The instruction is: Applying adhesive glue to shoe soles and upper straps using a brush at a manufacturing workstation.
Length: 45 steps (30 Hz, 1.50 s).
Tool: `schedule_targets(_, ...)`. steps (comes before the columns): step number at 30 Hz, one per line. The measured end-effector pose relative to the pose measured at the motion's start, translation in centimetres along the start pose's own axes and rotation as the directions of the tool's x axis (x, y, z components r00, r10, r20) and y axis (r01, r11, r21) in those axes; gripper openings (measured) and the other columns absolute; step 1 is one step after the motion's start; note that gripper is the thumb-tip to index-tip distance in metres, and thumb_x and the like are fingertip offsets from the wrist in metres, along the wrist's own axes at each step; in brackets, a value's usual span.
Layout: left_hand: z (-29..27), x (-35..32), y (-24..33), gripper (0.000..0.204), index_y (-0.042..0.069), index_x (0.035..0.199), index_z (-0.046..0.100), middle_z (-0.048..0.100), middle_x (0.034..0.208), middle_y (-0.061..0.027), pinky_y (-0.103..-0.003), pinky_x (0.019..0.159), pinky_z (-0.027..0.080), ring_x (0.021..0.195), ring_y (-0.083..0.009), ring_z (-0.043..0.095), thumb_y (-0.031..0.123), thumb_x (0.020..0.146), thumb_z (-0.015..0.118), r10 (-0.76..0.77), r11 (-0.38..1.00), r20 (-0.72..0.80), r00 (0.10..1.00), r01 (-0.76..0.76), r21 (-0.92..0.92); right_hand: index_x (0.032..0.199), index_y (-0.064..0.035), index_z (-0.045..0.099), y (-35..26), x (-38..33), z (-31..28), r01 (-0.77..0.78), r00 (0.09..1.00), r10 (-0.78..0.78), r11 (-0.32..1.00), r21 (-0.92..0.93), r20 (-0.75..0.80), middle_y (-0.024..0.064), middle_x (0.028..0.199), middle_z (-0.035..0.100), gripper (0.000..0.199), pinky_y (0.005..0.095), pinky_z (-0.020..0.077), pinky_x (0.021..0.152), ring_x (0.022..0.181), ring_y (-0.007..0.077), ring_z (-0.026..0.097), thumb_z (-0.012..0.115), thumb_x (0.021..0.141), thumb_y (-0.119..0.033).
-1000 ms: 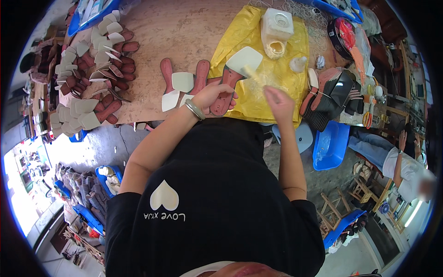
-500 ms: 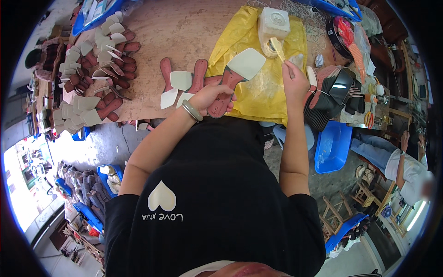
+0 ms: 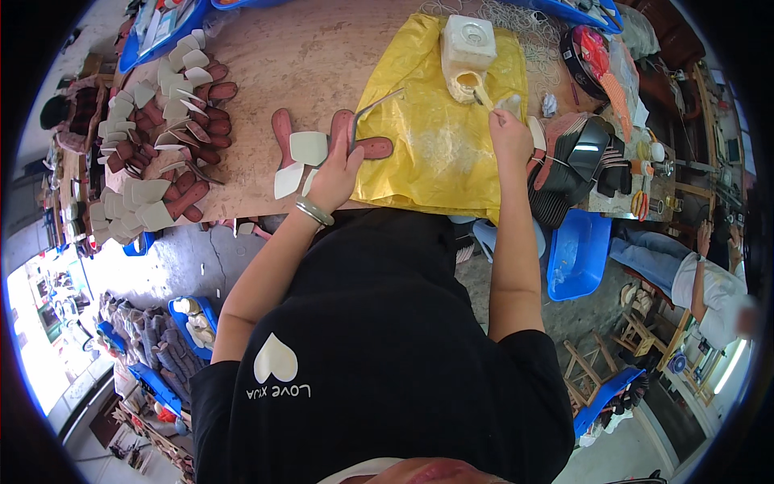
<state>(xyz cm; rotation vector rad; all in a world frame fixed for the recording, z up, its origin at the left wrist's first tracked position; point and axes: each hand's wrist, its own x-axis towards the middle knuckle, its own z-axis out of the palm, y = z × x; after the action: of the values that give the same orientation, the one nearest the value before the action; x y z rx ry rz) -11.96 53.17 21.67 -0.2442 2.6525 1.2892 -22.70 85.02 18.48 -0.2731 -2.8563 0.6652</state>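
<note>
Left hand (image 3: 334, 179): thin, dark-edged, bent sole piece (image 3: 373, 106) clamped in fingers, seen edge-on over yellow plastic sheet (image 3: 419, 165) | Right hand (image 3: 510, 137): pale-yellow brush (image 3: 484, 98) pinched in fingers, tip at mouth of white boxy plastic container (image 3: 469, 45) | Progress: red soles with cream flaps (image 3: 188, 197) heaped leftward; held piece judged unfinished; remaining count cannot be told

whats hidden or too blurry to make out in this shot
All in the head view:
Brush tip: out of sight, apparently in the mouth of the white container.
Brush handle end: covered by the right hand.
Broad faces of the sole in the left hand: turned nearly edge-on.
Blue tray at upper left: cut off by the top edge.
Co-worker's head at right: blurred.
</note>
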Motion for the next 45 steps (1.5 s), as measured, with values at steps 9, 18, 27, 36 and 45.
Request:
schedule_targets(9, -1.1, -0.8, 0.7, 0.064, 0.01, 0.13, 0.048, 0.06, 0.104, -0.0131, -0.042, 0.087, 0.042, 0.098, -0.032, 0.054, 0.026, 0.074, 0.074, 0.217, 0.947, -0.222, 0.951, -0.149, 0.286, 0.087, -0.0194, 0.071, 1.0, 5.6, 4.5, 0.064, 0.988, -0.037, 0.981, -0.185, 0.148, 0.0105, 0.08, 0.069, 0.02, 0.0438, 0.052, 0.065, 0.075, 0.0306, 0.066, 0.057, 0.082, -0.033)
schedule_targets(18, -1.0, 0.3, 0.5, 0.053, 0.012, 0.118, 0.058, 0.057, 0.106, -0.01, -0.042, 0.089, 0.04, 0.101, -0.0312, 0.05, 0.026, 0.07, 0.076, 0.282, 0.928, -0.314, 0.907, -0.174, 0.33, 0.096, -0.0095, 0.071, 0.9, -2.6, 0.8, -0.076, 0.99, 0.022, 0.92, 0.384, 0.142, 0.0126, 0.085, 0.07, 0.023, 0.0312, 0.0512, 0.067, 0.075, 0.0211, 0.068, 0.063, 0.084, -0.027)
schedule_targets(27, -1.1, 0.8, 1.3, 0.053, 0.012, 0.117, 0.059, 0.055, 0.107, -0.0106, -0.04, 0.09, 0.04, 0.1, -0.0303, 0.05, 0.023, 0.069, 0.077, 0.31, 0.928, -0.272, 0.911, -0.228, 0.293, 0.097, -0.0001, 0.07, -7.0, -10.1, -4.4, 0.01, 0.953, -0.23, 0.674, 0.739, 0.197, 0.0064, 0.087, 0.07, 0.018, 0.0223, 0.0486, 0.067, 0.076, 0.0067, 0.062, 0.07, 0.081, -0.009)
schedule_targets(36, -3.7, 0.4, -0.3, 0.056, 0.011, 0.119, 0.058, 0.055, 0.109, -0.0095, -0.039, 0.092, 0.041, 0.103, -0.0299, 0.051, 0.021, 0.068, 0.078, 0.454, 0.878, -0.089, 0.886, -0.429, 0.212, 0.095, -0.0017, 0.071, -5.0, -3.4, -5.4, -0.031, 0.941, -0.189, 0.779, 0.627, 0.282, 0.0049, 0.079, 0.07, 0.019, 0.0213, 0.0475, 0.063, 0.069, 0.0067, 0.062, 0.07, 0.081, -0.014)
schedule_targets(45, -4.0, 0.8, 0.4, 0.057, 0.012, 0.119, 0.059, 0.056, 0.111, -0.0077, -0.04, 0.091, 0.04, 0.103, -0.0298, 0.051, 0.021, 0.066, 0.078, 0.526, 0.825, -0.019, 0.85, -0.504, 0.254, 0.097, -0.0064, 0.071, -12.2, -0.3, -7.8, 0.313, 0.718, -0.559, 0.792, 0.525, 0.416, 0.0053, 0.08, 0.07, 0.018, 0.0225, 0.0473, 0.062, 0.067, 0.0084, 0.061, 0.07, 0.082, -0.016)
